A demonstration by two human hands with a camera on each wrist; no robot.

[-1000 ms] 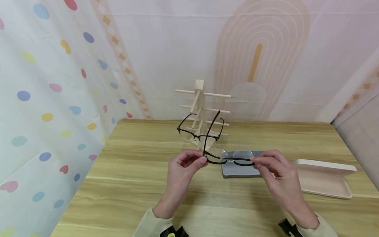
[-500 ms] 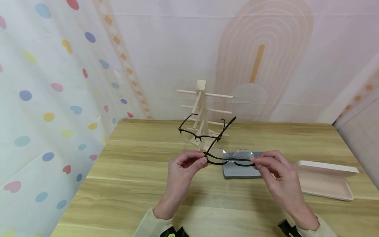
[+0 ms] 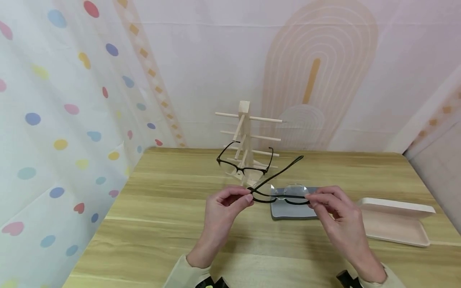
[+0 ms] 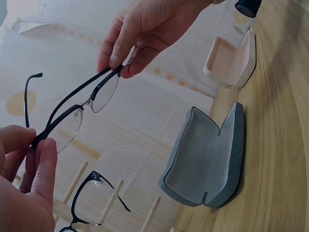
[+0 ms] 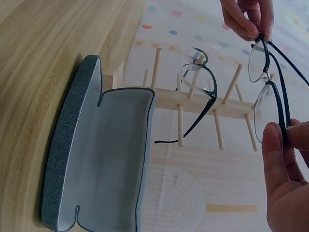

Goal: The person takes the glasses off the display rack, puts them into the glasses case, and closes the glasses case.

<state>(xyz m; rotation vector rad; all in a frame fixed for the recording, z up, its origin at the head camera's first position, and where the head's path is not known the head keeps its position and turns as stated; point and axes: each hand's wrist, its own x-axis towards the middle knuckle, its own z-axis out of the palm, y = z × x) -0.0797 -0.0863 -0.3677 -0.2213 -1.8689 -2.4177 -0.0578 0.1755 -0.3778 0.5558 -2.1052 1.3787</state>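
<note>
Both hands hold a pair of black browline glasses (image 3: 297, 203) over the table, brow bars toward the person. My left hand (image 3: 228, 212) pinches the left hinge corner between thumb and fingers. At the opposite corner, my right hand (image 3: 338, 218) grips the other hinge end. One temple lies folded across behind the brow bars. The other temple (image 3: 282, 171) slants out to the upper right from the left hand. Behind them, a second black-framed pair of glasses (image 3: 253, 169) hangs on a wooden peg stand (image 3: 244, 108).
An open grey glasses case (image 4: 203, 154) stands behind the held glasses, partly hidden by the right hand in the head view. To the right sits an open pale pink case (image 3: 396, 230). A patterned curtain (image 3: 216, 60) backs the wooden table (image 3: 162, 228).
The free temple at the left hand has swung from nearly upright down to the right, toward the lenses. Both hands keep their grip in about the same place.
</note>
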